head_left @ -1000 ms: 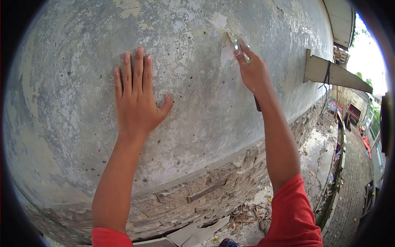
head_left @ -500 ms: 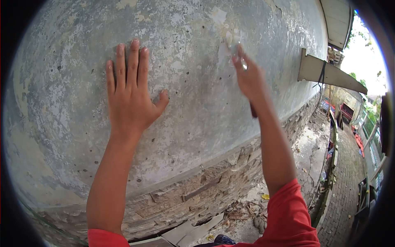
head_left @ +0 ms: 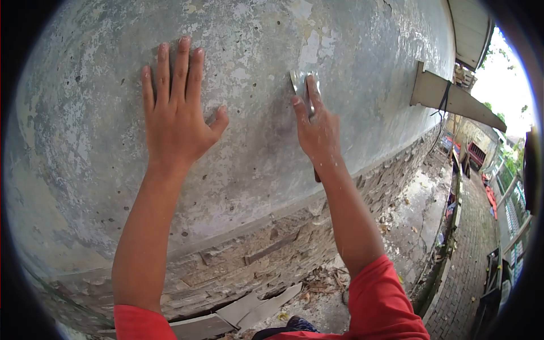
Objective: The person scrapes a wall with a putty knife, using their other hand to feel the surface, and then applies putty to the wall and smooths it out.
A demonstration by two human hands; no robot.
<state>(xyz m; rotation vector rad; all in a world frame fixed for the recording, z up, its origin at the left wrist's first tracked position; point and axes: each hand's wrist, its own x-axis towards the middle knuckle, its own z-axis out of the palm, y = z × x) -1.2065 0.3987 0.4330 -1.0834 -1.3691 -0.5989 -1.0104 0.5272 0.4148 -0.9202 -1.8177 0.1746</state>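
Observation:
My left hand (head_left: 177, 122) lies flat against the grey wall (head_left: 249, 141), fingers stretched upward and thumb out to the right. The wall's paint is patchy and peeling, with small dark pits. My right hand (head_left: 318, 133) is wrapped round a scraper (head_left: 306, 81) with a wide metal blade. Its blade points up at the wall, just below a pale bare patch (head_left: 310, 48). One finger lies along the blade's neck, and the dark handle end sticks out below my palm. Whitish flecks dot my right wrist.
A rough stone base (head_left: 272, 243) runs along the wall's foot, with broken boards (head_left: 249, 311) and dry debris below. A beige panel (head_left: 453, 102) juts out from the wall at right. Beyond lie a gutter and a brick path (head_left: 462, 272).
My right hand has moved down and left with the scraper, and its blade now shows clearly. My left hand stays flat on the wall. The view has shifted slightly.

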